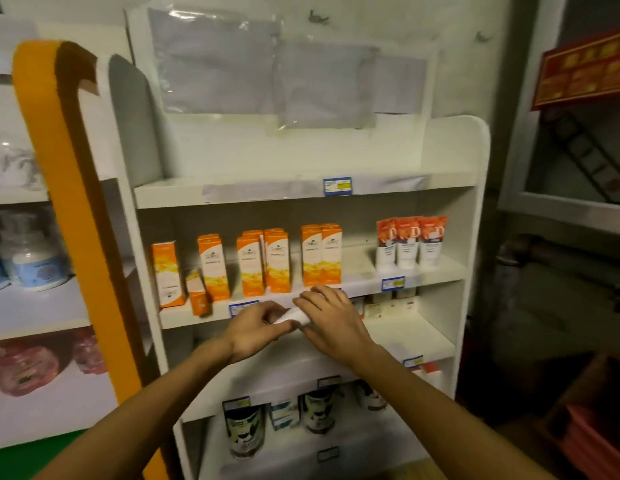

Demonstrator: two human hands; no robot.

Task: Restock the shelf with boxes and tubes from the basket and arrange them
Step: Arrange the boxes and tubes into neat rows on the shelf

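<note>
Both my hands meet on one white tube (295, 316), gripping it between them: my left hand (256, 329) pinches its near-left end, and my right hand (331, 320) wraps over the far-right end. Its long axis lies across me, slightly tilted, just below the shelf (357, 284) edge. Beyond, orange boxes (277, 261) stand in rows; the standing tubes (410, 242) are up and to the right, nearer my right hand, so I'd guess it goes there.

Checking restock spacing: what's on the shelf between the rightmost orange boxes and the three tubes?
Nothing: the head view shows bare shelf between the orange boxes and the tubes.
</note>
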